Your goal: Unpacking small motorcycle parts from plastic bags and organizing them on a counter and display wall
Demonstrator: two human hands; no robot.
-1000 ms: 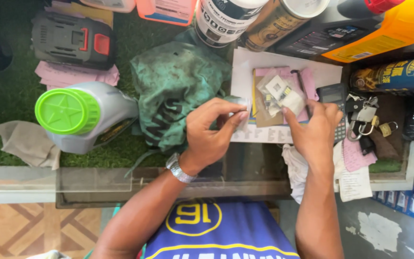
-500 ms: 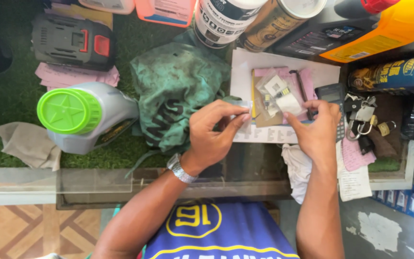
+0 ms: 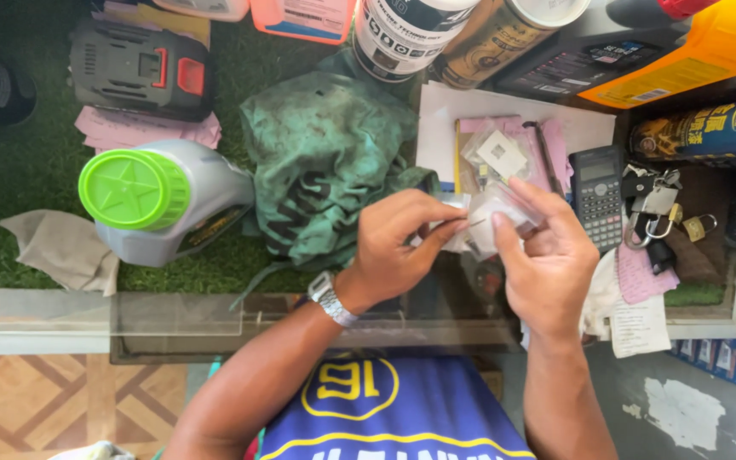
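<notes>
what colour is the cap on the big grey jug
Bright green, with a star-shaped moulded top; the jug cap shows best in the head view.

Hands draw together over the small clear packet

The right hand (image 3: 547,264) leaves the pink pad (image 3: 517,145) and calculator (image 3: 596,192) and comes toward the body, lifting a small clear plastic packet (image 3: 491,223); the left hand (image 3: 402,247) shifts right to meet it, fingertips (image 3: 457,228) now pinching the packet's edge

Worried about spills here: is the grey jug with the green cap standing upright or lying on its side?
On its side. The grey jug lies on the green turf, its green cap facing the camera, screwed on.
</notes>
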